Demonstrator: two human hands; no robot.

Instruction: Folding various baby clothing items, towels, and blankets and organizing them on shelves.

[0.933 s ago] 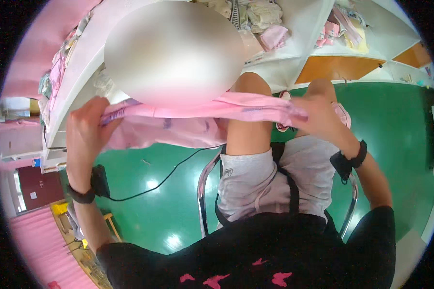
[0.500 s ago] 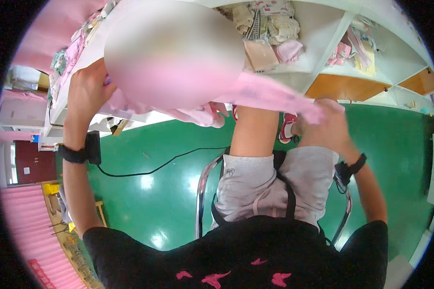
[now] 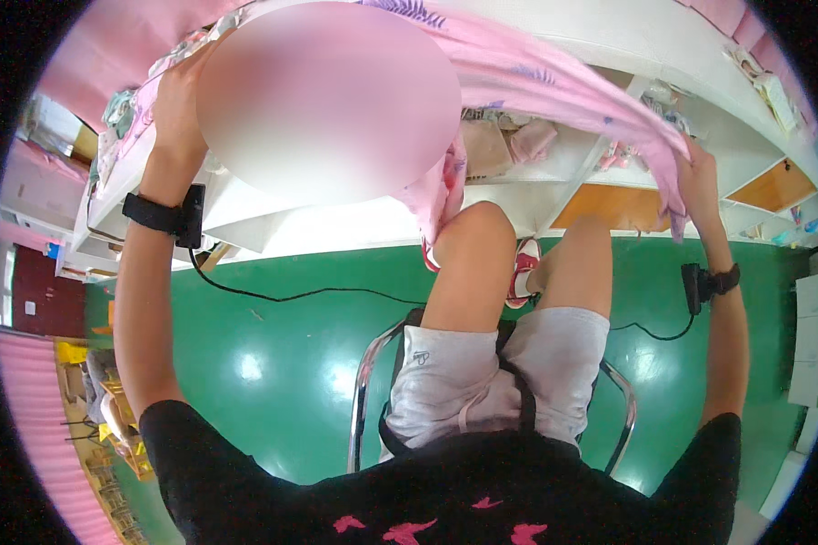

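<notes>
A glossy green floor (image 3: 291, 409) spreads well below the fingers of both hands, with patches of light reflected in it. Beyond the fingers stands a white shelving unit (image 3: 282, 229); between the two hands, one of its compartments holds a beige packet (image 3: 483, 148) and a folded pink cloth (image 3: 533, 141). An orange-brown panel (image 3: 603, 210) lies below and to the left of the right fingers. Far below the left fingers, at the room's edge, are a dark red door (image 3: 50, 304) and a pleated pink curtain (image 3: 41, 436). White cabinets (image 3: 809, 336) stand lower and to the right of the right fingers. The person sits nearer than the fingers, in a chair with chrome armrests (image 3: 362, 391).

The right hand (image 3: 697, 182) has its fingers closed on an edge of a pink fabric piece (image 3: 554, 80) printed with purple leaves. A loose end dangles just beneath those fingers, while the stretched part runs up and leftward from them into the blur between the hands. Another fold hangs below the blur, close to the left knee (image 3: 482, 227). The left hand (image 3: 177, 118) is raised at the blur's left edge; its fingertips are obscured, so I cannot tell whether they grip the fabric.
</notes>
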